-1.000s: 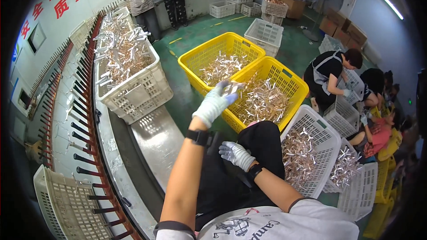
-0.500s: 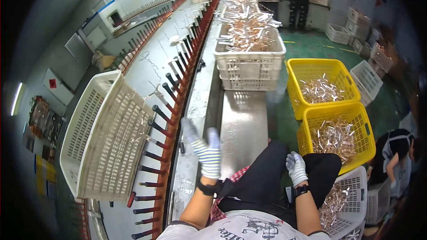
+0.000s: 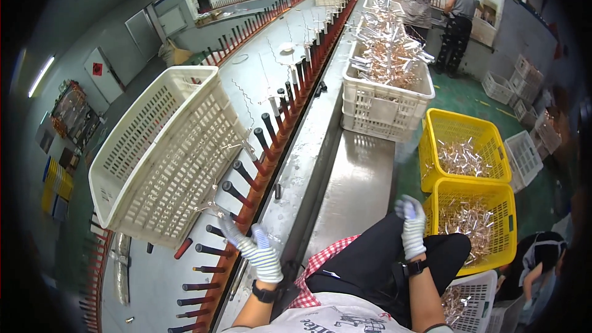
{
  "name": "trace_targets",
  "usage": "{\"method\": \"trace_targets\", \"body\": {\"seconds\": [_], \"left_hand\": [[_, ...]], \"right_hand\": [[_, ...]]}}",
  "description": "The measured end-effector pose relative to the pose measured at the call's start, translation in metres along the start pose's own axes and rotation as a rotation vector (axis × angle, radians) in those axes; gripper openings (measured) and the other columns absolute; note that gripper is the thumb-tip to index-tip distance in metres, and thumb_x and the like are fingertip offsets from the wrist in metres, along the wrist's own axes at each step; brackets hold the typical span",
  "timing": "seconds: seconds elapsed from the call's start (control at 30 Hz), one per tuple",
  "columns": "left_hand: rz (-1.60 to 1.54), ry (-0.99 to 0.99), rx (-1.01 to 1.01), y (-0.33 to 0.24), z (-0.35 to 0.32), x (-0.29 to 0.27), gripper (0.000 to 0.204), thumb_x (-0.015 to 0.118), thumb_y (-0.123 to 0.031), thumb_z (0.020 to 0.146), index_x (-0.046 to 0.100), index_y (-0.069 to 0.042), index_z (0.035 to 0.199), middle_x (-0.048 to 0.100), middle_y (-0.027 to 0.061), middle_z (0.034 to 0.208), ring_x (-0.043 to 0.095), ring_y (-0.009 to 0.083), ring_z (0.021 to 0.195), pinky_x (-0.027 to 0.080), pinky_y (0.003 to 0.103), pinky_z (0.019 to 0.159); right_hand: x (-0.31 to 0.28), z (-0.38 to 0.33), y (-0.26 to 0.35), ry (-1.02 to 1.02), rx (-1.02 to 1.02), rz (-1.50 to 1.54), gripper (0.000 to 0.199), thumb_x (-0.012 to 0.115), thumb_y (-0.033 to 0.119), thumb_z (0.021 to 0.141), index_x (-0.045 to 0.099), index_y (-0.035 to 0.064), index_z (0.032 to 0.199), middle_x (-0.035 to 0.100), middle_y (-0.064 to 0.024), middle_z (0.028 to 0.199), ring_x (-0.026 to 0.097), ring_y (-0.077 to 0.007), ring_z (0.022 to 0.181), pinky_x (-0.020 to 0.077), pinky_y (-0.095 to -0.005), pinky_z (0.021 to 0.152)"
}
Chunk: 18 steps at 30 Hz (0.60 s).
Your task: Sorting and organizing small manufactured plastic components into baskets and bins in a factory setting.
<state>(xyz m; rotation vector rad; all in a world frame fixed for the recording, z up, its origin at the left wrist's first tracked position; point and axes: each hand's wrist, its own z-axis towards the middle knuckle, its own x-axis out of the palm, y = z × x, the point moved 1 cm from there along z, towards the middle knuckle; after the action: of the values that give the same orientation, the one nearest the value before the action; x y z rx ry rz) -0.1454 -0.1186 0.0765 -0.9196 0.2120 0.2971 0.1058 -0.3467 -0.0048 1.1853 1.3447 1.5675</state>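
My left hand (image 3: 264, 258), in a striped glove, stretches over the row of black-tipped pegs (image 3: 237, 192) with thumb and fingers apart. Its fingertips are beside a peg that carries a small metal wire fixture (image 3: 213, 208); whether they touch it I cannot tell. Nothing shows in this hand. Over my right thigh hovers my right hand (image 3: 413, 227), gloved alike, its fingers loosely extended and blurred at the tips. I see no item in it. Behind the pegs a large white slotted crate (image 3: 203, 160) stands tilted on the metal surface.
Ahead, a white crate (image 3: 385, 111) heaped with copper and silver tube pieces stands on the steel bench (image 3: 351, 179). Two yellow crates (image 3: 512, 225) holding similar pieces are at my right, with a white crate (image 3: 484, 308) below. Several people work at the back and right.
The view has swung left, so the scene sits further right. My left hand has moved left to the pegs by the tilted crate. My right hand stays over my thigh, slightly raised.
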Motion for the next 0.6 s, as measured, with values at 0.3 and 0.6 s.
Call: {"method": "trace_targets", "body": {"seconds": [0.3,0.6], "left_hand": [[-0.181,-0.222,-0.197,0.011,0.056,-0.051,0.032,0.048,-0.014,0.09,0.048,0.005,0.116,0.054,0.0164,0.113,0.052,0.0208,0.099,0.039,0.03,0.087],[0.175,-0.129,0.319,-0.025,0.058,-0.047,0.028,0.049,-0.018,0.089,0.051,0.006,0.104,0.059,0.0108,0.086,0.056,0.0154,0.073,0.046,0.025,0.067]], "right_hand": [[0.256,-0.027,0.052,0.998,-0.183,-0.002,0.049,0.049,0.026,0.089,0.035,-0.0001,0.128,0.043,-0.0179,0.128,0.04,-0.0251,0.12,0.0319,-0.0329,0.099],[0.355,-0.084,0.032,0.834,0.203,0.472,0.031,0.054,0.013,0.086,0.049,-0.0009,0.112,0.057,-0.0103,0.101,0.056,-0.0145,0.09,0.0472,-0.0255,0.075]]}}
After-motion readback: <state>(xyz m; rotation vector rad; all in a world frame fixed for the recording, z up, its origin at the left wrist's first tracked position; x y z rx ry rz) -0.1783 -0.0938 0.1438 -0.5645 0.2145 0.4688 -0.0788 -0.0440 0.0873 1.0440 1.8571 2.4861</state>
